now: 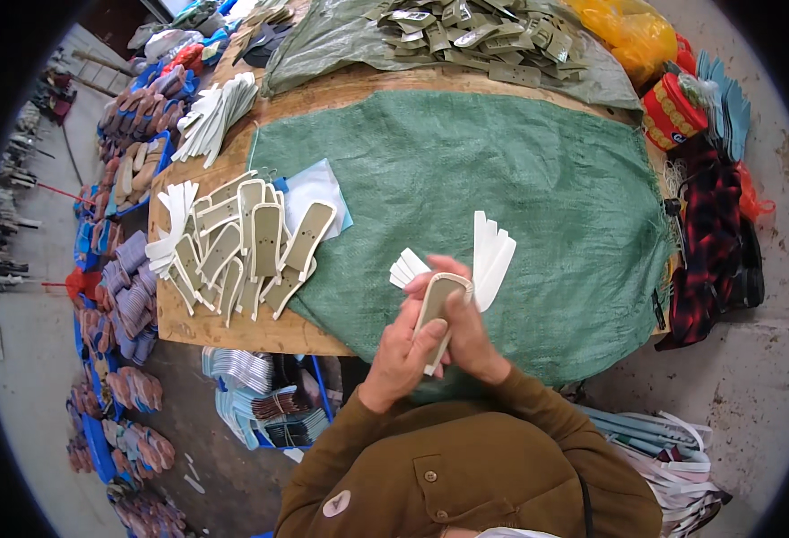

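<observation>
An olive, round-ended strap piece with a white edge (pixel 435 316) is held up in front of my chest. My left hand (pixel 396 354) is closed round its lower left side, thumb across its face. My right hand (pixel 473 339) grips it from the right, thumb pressed near its upper end. Just beyond my fingers lie a fan of white strips (pixel 493 255) and a smaller white bundle (pixel 407 267); whether the hands touch them, I cannot tell. At the left, a pile of similar olive pieces with white edges (pixel 267 238) rests on the table.
Green woven cloth (pixel 502 161) covers much of the wooden table (pixel 233 332). Plain olive pieces (pixel 489 40) are heaped at the back, white strips (pixel 218 117) at the far left. Yellow and red bags (pixel 632 40) stand back right. Blue crates of shoe parts (pixel 121 296) line the left.
</observation>
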`<state>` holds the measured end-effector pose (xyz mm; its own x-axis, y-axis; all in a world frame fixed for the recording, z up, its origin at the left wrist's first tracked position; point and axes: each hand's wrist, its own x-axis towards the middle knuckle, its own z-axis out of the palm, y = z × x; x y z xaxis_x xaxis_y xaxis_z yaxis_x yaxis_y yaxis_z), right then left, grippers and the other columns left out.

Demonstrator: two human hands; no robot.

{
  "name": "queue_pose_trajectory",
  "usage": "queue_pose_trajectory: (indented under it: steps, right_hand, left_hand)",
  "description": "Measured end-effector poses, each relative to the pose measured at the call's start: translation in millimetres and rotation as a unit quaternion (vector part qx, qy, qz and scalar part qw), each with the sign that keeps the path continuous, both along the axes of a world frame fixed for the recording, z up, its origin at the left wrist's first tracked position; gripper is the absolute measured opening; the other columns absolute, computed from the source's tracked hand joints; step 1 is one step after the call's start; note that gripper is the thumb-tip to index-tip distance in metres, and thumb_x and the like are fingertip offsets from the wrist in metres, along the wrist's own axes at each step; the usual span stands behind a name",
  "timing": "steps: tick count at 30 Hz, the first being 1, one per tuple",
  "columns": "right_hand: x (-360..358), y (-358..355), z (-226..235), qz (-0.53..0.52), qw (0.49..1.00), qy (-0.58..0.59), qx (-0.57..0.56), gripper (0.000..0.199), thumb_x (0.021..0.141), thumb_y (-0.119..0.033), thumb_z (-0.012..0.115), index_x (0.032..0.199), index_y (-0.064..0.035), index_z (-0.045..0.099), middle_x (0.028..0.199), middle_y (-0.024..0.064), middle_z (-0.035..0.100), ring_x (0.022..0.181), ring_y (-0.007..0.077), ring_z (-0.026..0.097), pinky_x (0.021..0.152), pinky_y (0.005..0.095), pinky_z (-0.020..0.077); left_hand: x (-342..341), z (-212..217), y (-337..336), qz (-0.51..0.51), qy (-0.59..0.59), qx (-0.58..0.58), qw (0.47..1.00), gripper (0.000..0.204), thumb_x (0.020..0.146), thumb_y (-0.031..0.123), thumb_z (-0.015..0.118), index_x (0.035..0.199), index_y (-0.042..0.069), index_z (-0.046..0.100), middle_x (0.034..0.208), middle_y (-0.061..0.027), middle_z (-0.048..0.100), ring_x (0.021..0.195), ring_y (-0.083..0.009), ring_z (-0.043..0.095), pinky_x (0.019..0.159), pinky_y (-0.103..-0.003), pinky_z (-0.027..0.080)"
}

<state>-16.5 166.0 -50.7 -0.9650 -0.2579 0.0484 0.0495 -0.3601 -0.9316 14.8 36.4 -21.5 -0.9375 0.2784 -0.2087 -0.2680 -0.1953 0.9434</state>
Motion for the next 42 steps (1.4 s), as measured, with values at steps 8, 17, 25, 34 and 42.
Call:
queue_pose_trajectory:
  steps: [8, 17, 25, 34, 42]
  right_hand:
    - [-12, 29, 17, 0.131, 0.982, -0.074, -0.114, 0.054, 0.099, -0.045, 0.053, 0.132, -0.0039, 0.043, 0.109, 0.0047, 0.058, 0.106, 0.0121, 0.052, 0.096, 0.0301, 0.041]
    - [-11, 30, 33, 0.129, 0.973, -0.169, 0.089, 0.022, 0.098, -0.023, 0.059, 0.107, -0.005, 0.05, 0.091, 0.0006, 0.058, 0.079, 0.005, 0.056, 0.063, 0.0218, 0.0474]
    - [-6, 32, 29, 0.139, 0.982, -0.107, 0.072, 0.033, 0.097, -0.023, 0.06, 0.119, -0.0009, 0.051, 0.095, 0.0039, 0.062, 0.08, 0.0074, 0.059, 0.063, 0.0245, 0.0507]
    - [-11, 42, 24, 0.142, 0.974, -0.133, 0.116, 0.032, 0.1, -0.021, 0.053, 0.124, 0.0002, 0.056, 0.102, 0.0042, 0.063, 0.094, 0.01, 0.058, 0.082, 0.028, 0.0494]
    - [2, 24, 26, 0.103, 0.985, -0.135, 0.007, 0.039, 0.1, -0.018, 0.052, 0.135, -0.0034, 0.047, 0.108, 0.0066, 0.062, 0.1, 0.013, 0.059, 0.088, 0.0311, 0.0491]
  left_hand:
    - [8, -24, -8, -0.085, -0.222, 0.332, 0.913, 0.062, 0.094, 0.059, 0.05, 0.115, 0.0, 0.053, 0.062, 0.0011, 0.05, 0.046, -0.0059, 0.047, 0.041, -0.02, 0.034]
    - [7, 10, -14, -0.119, -0.207, 0.132, 0.962, 0.037, 0.101, 0.033, 0.046, 0.116, 0.0, 0.05, 0.083, -0.0034, 0.056, 0.065, -0.0116, 0.057, 0.052, -0.024, 0.046]
    - [11, 2, -17, -0.114, -0.191, 0.129, 0.966, 0.035, 0.102, 0.03, 0.046, 0.116, -0.001, 0.051, 0.086, -0.0047, 0.058, 0.066, -0.0104, 0.058, 0.045, -0.022, 0.044]
    - [15, -3, -12, -0.08, -0.177, 0.099, 0.976, 0.047, 0.104, 0.042, 0.039, 0.12, -0.001, 0.051, 0.085, -0.0065, 0.06, 0.062, -0.0103, 0.058, 0.042, -0.02, 0.04]
    - [12, -3, -11, -0.058, -0.162, 0.109, 0.979, 0.032, 0.104, 0.029, 0.04, 0.117, 0.001, 0.05, 0.085, -0.0066, 0.06, 0.061, -0.0116, 0.059, 0.041, -0.02, 0.041]
